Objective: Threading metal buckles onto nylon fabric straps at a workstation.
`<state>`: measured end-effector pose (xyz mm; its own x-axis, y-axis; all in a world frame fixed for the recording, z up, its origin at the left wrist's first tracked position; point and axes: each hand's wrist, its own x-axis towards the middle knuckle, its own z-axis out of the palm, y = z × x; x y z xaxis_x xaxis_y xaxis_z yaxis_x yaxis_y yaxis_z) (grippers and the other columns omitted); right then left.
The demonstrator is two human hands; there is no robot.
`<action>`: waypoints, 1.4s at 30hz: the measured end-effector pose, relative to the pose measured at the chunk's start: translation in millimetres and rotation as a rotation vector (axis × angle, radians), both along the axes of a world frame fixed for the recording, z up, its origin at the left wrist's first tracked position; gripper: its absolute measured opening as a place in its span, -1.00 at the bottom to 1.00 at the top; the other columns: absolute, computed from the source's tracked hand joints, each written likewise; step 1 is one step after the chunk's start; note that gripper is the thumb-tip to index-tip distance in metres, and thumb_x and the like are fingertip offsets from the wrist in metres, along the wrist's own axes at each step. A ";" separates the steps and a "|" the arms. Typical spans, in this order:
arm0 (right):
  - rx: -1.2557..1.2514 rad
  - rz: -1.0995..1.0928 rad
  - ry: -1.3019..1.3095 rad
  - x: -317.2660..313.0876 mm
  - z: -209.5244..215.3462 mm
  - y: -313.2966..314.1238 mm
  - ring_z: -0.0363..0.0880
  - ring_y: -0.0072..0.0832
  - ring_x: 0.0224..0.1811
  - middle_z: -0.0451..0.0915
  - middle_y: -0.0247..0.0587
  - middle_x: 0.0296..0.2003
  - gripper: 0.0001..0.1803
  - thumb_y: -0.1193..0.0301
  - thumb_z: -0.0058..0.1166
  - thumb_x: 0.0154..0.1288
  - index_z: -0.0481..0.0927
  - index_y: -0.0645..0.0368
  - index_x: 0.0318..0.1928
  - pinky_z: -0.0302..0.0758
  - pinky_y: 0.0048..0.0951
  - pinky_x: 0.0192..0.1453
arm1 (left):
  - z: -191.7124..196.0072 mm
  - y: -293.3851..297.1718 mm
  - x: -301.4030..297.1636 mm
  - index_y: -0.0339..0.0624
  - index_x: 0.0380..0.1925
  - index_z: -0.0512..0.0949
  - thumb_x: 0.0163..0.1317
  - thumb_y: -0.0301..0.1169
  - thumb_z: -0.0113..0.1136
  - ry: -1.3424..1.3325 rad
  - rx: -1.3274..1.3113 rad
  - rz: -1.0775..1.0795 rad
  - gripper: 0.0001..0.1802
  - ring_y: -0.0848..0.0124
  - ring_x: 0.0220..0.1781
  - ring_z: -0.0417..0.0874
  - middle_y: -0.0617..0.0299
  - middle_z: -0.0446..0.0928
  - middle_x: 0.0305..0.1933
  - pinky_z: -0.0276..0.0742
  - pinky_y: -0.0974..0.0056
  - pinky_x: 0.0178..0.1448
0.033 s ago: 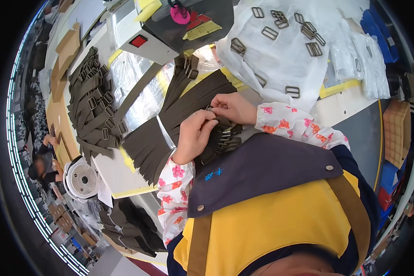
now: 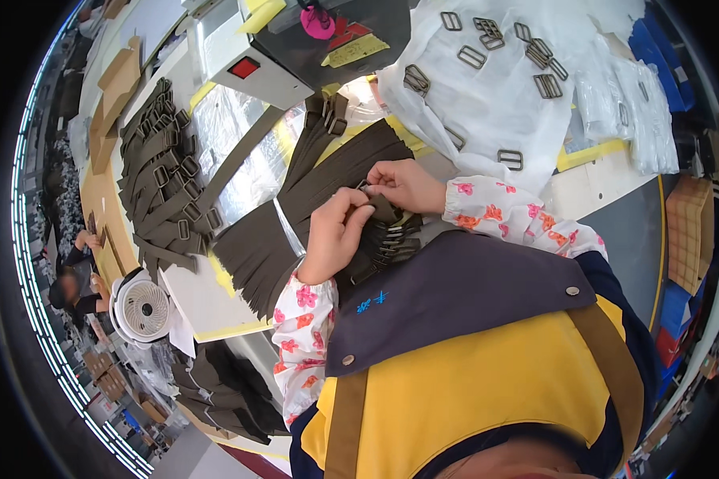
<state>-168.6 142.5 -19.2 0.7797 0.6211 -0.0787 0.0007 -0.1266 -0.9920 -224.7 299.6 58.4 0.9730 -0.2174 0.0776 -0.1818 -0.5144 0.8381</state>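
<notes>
Close in front of my chest, both hands meet at a dark olive webbing strap (image 2: pixel 385 209) with a metal slide buckle (image 2: pixel 363 186). My left hand (image 2: pixel 332 233) pinches the strap between thumb and fingers. My right hand (image 2: pixel 410 186) is closed on the buckle end, its fingertips partly hiding it. Below them hangs a bunch of straps with slide buckles (image 2: pixel 393 242), against my dark apron. A bundle of flat olive straps (image 2: pixel 327 180), bound by a pale band, lies just beyond my left hand.
Loose slide buckles (image 2: pixel 471 57) are scattered on a white plastic sheet (image 2: pixel 487 104) at the far right. Buckled straps (image 2: pixel 161 172) are piled at the left. A grey machine (image 2: pixel 327 48) stands ahead; a white fan (image 2: pixel 142 310) and another person (image 2: pixel 78 291) are at the left.
My left fingers have drawn slightly back, and more of the strap shows between my hands. The view has shifted a little.
</notes>
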 end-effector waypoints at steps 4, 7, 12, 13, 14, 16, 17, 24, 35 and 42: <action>0.036 0.068 0.321 -1.2 7.1 5.3 0.46 -0.59 -0.64 0.48 -0.20 -0.64 -0.83 0.42 0.00 0.09 0.39 0.29 -0.46 0.38 -0.51 -0.56 | -0.5 10.6 0.9 -0.30 -0.48 0.37 0.05 -0.56 0.09 0.140 0.100 0.086 -0.91 0.14 -0.59 0.45 0.05 0.43 -0.56 0.37 0.26 -0.47; 0.034 0.008 0.373 -4.8 9.9 5.8 0.49 -0.52 -0.65 0.45 -0.16 -0.67 -0.83 0.44 -0.03 0.06 0.35 0.30 -0.50 0.38 -0.45 -0.58 | -4.1 9.4 6.4 -0.29 -0.48 0.36 0.04 -0.51 0.10 0.082 0.202 0.040 -0.88 0.03 -0.52 0.47 -0.01 0.43 -0.55 0.37 0.18 -0.45; 0.024 -0.012 -0.233 -14.4 16.4 9.6 0.44 -0.27 -0.62 0.45 -0.10 -0.61 -0.84 0.46 0.01 -0.03 0.35 0.29 -0.51 0.33 -0.33 -0.54 | -6.6 3.3 0.3 -0.28 -0.46 0.36 0.04 -0.54 0.09 -0.082 0.391 0.026 -0.89 0.06 -0.52 0.48 -0.01 0.43 -0.54 0.37 0.17 -0.46; 0.077 0.000 -0.272 -14.7 16.1 7.9 0.45 -0.34 -0.63 0.45 -0.15 -0.62 -0.86 0.47 0.01 -0.01 0.36 0.29 -0.49 0.34 -0.38 -0.55 | -7.5 4.2 -0.8 -0.30 -0.46 0.36 0.05 -0.54 0.09 -0.095 0.352 0.041 -0.90 0.09 -0.55 0.48 -0.02 0.43 -0.55 0.37 0.21 -0.46; 0.074 -0.015 -0.275 -14.4 17.1 3.4 0.45 -0.34 -0.63 0.45 -0.15 -0.62 -0.86 0.47 0.01 -0.01 0.36 0.29 -0.49 0.34 -0.38 -0.55 | -7.1 6.6 -0.9 -0.30 -0.43 0.37 0.07 -0.55 0.09 0.026 0.257 0.031 -0.89 0.25 -0.54 0.46 0.05 0.42 -0.51 0.35 0.32 -0.43; 0.206 0.061 0.226 -12.4 18.7 -3.6 0.43 -0.63 -0.53 0.46 -0.30 -0.50 -0.90 0.53 0.00 0.10 0.37 0.27 -0.40 0.37 -0.56 -0.51 | -16.8 7.1 0.6 -0.30 -0.39 0.38 0.03 -0.57 0.12 0.030 0.095 0.078 -0.86 0.30 -0.52 0.43 0.09 0.42 -0.45 0.35 0.35 -0.41; 0.207 0.047 0.220 -11.7 18.2 -7.0 0.43 -0.63 -0.53 0.46 -0.30 -0.50 -0.90 0.53 0.00 0.10 0.37 0.27 -0.40 0.37 -0.56 -0.51 | -19.5 6.7 2.0 -0.29 -0.36 0.39 0.00 -0.59 0.14 0.044 -0.067 0.139 -0.82 0.36 -0.50 0.41 0.14 0.42 -0.39 0.35 0.37 -0.39; 0.040 -0.051 0.225 -6.5 48.3 -60.3 0.43 -0.71 -0.53 0.46 -0.36 -0.56 -0.93 0.52 0.01 0.12 0.42 0.23 -0.37 0.37 -0.65 -0.48 | -11.2 -7.3 9.6 -0.24 -0.49 0.48 -0.11 -0.44 0.26 -0.118 0.292 -0.170 -0.82 0.30 -0.44 0.39 0.18 0.44 -0.47 0.30 0.33 -0.34; -1.367 -0.583 -0.722 137.8 18.0 -266.0 0.51 -0.13 -0.32 0.53 -0.08 -0.41 -0.82 0.36 -0.13 0.09 0.49 0.15 -0.35 0.44 -0.18 -0.29 | -29.5 -21.5 5.6 -0.11 -0.03 0.40 0.05 -0.50 0.05 -0.190 0.483 -0.051 -0.59 0.23 -0.62 0.47 0.16 0.43 -0.59 0.38 0.19 -0.51; -1.506 -0.455 -0.641 157.3 22.2 -270.7 0.52 -0.12 -0.33 0.54 -0.05 -0.42 -0.85 0.42 -0.11 0.05 0.49 0.20 -0.43 0.46 -0.18 -0.28 | -32.9 -21.6 -5.0 -0.07 -0.02 0.43 -0.09 -0.59 0.00 -0.330 0.683 -0.050 -0.49 0.35 -0.62 0.43 0.23 0.35 -0.56 0.39 0.30 -0.48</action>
